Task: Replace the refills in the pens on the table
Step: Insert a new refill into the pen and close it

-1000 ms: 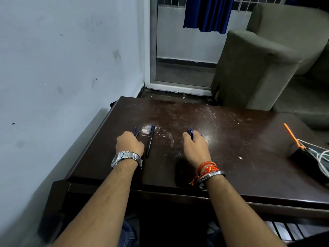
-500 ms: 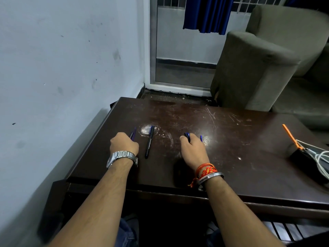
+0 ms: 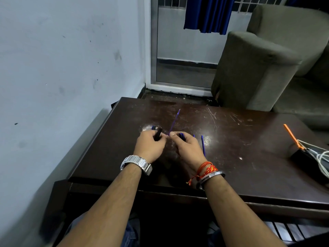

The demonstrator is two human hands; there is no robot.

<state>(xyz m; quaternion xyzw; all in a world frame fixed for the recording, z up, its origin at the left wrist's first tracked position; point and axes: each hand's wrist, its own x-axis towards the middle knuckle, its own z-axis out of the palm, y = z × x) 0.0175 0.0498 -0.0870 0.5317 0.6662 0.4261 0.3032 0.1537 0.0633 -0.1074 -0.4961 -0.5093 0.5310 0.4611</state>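
My left hand (image 3: 149, 144) grips a black pen barrel (image 3: 157, 134) just above the dark wooden table (image 3: 231, 154). My right hand (image 3: 187, 147) pinches a thin purple refill (image 3: 174, 122) that points up and away from me, and a blue pen part (image 3: 182, 135) shows between its fingers. The two hands nearly touch over the table's left middle. Another purple refill (image 3: 203, 146) lies on the table just right of my right hand. A blue pen end (image 3: 153, 128) peeks out beyond my left hand.
A black box (image 3: 302, 157) with white cables and an orange strip (image 3: 292, 135) sits at the table's right edge. A grey-green armchair (image 3: 258, 68) stands behind the table. The wall runs close along the left side.
Both hands have lifted off the table and come together. My left hand took up the black pen, and my right hand now holds a refill raised upward.
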